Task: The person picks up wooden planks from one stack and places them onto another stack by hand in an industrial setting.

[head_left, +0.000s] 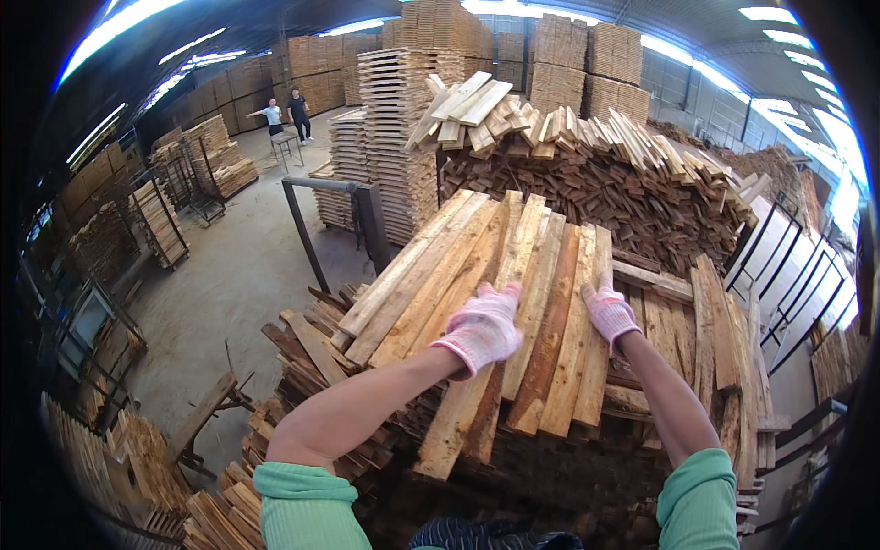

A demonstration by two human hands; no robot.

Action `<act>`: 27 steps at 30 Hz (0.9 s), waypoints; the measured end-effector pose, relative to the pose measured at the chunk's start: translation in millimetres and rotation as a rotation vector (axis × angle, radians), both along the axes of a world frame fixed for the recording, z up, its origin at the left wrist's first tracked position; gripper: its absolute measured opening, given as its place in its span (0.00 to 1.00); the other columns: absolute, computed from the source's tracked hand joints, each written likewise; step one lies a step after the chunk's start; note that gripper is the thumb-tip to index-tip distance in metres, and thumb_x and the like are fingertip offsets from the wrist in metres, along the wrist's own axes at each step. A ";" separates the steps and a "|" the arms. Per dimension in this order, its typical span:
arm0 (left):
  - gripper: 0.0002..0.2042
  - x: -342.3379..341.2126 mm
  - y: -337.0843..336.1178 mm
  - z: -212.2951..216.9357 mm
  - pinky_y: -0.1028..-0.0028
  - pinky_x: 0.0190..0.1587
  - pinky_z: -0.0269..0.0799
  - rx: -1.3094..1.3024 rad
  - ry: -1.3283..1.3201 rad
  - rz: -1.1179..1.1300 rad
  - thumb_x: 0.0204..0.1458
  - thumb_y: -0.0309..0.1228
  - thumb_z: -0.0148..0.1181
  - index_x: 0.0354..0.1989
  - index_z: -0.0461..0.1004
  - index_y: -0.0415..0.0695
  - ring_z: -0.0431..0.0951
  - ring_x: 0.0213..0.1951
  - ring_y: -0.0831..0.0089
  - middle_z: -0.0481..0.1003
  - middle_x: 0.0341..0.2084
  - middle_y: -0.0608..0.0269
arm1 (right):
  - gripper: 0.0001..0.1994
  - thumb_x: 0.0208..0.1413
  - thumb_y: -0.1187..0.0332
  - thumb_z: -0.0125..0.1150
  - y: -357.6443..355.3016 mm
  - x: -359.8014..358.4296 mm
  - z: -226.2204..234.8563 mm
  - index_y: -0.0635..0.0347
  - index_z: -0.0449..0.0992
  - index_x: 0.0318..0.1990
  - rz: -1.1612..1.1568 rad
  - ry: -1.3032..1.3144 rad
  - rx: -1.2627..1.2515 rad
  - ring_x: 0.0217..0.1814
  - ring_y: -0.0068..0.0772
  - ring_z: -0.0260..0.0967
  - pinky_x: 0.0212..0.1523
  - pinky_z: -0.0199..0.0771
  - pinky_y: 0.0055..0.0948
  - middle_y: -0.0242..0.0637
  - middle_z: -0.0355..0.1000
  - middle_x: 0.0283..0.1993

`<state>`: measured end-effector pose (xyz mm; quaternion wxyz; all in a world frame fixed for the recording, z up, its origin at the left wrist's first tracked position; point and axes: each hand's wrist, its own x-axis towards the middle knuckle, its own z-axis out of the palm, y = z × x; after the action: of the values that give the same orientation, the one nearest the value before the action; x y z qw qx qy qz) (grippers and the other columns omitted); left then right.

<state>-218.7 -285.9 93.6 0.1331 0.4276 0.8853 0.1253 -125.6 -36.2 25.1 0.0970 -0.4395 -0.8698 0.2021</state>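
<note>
A row of rough wooden planks [552, 307] lies side by side on the stack in front of me, tones running from pale yellow to reddish brown. My left hand [483, 332], in a pink and white knit glove, rests on top of the planks near the middle of the row, fingers pointing away from me. Its palm side is hidden. In a matching glove, my right hand [610, 313] touches the right-hand plank of the row, its fingers stretched forward along the wood. Neither hand lifts a plank clear of the stack.
More boards [724, 357] lie to the right, beside a black metal rack [802, 284]. A big heap of loose planks [596, 183] rises ahead. Tall pallet-like stacks [394, 137] and a dark metal frame [371, 225] stand ahead left. Two people [298, 112] stand far off.
</note>
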 end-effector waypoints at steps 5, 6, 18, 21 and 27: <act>0.31 -22.2 7.3 -5.4 0.56 0.51 0.75 0.423 -0.128 -0.072 0.50 0.35 0.59 0.65 0.62 0.42 0.78 0.47 0.49 0.72 0.50 0.38 | 0.48 0.62 0.30 0.43 54.9 51.9 17.8 0.59 0.45 0.77 0.384 -0.047 -0.018 0.64 0.54 0.70 0.64 0.67 0.43 0.58 0.68 0.65; 0.31 -33.2 -10.8 -8.0 0.55 0.51 0.75 0.424 -0.055 -0.059 0.50 0.36 0.60 0.63 0.63 0.42 0.78 0.47 0.48 0.74 0.48 0.38 | 0.47 0.62 0.30 0.42 12.5 48.8 58.4 0.55 0.44 0.77 0.330 -0.105 -0.274 0.58 0.46 0.74 0.64 0.68 0.41 0.54 0.65 0.69; 0.23 86.3 89.4 42.2 0.67 0.46 0.77 0.237 0.056 -0.562 0.62 0.34 0.56 0.63 0.66 0.36 0.78 0.46 0.67 0.73 0.53 0.46 | 0.40 0.66 0.32 0.32 140.4 391.7 8.9 0.50 0.56 0.74 -0.271 0.275 0.080 0.66 0.55 0.68 0.63 0.66 0.48 0.50 0.71 0.64; 0.23 177.5 154.5 67.8 0.73 0.35 0.75 -0.050 -0.242 -0.600 0.63 0.35 0.52 0.65 0.65 0.39 0.74 0.33 0.73 0.75 0.49 0.49 | 0.35 0.67 0.34 0.33 166.7 414.6 -15.7 0.48 0.66 0.68 -0.409 0.123 0.058 0.66 0.59 0.66 0.65 0.64 0.49 0.55 0.69 0.64; 0.30 216.1 320.6 -80.5 0.65 0.50 0.75 0.194 -0.260 -0.261 0.63 0.46 0.49 0.69 0.58 0.42 0.78 0.46 0.58 0.71 0.55 0.35 | 0.30 0.65 0.43 0.45 159.1 374.2 3.0 0.47 0.66 0.68 -0.402 0.060 -0.009 0.67 0.62 0.64 0.68 0.63 0.49 0.61 0.65 0.65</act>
<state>-2.6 34.7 13.1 0.2195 0.5298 0.7815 0.2456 248.6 122.9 28.1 0.1593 -0.5984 -0.7604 0.1957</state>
